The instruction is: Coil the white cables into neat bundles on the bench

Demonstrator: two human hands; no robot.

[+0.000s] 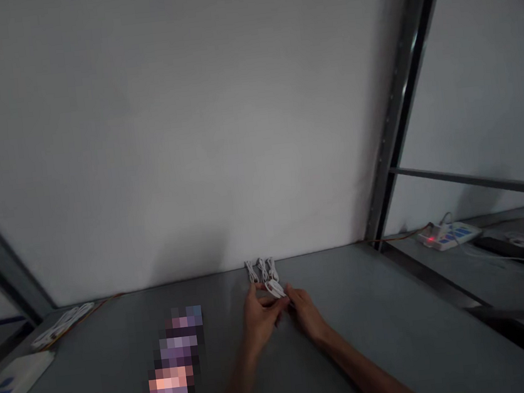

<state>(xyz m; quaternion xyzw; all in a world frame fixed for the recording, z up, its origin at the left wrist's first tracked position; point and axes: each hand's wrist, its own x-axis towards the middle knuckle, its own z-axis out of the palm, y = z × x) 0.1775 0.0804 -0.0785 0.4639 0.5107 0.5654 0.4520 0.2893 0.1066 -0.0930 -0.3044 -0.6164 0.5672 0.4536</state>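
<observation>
Coiled white cable (275, 288) is pinched between the left hand (261, 320) and right hand (306, 312), the fingers of each curled closed on it, just in front of three white coils (263, 270) lined along the desk's (362, 330) back edge against the wall (189, 135). Open grey desk stretches right of the hands; a blurred object (171, 361) lies left of them.

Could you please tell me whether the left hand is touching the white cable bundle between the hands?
Touching. The head view shows the left hand with its fingers against the white cable bundle, with no gap showing.
</observation>
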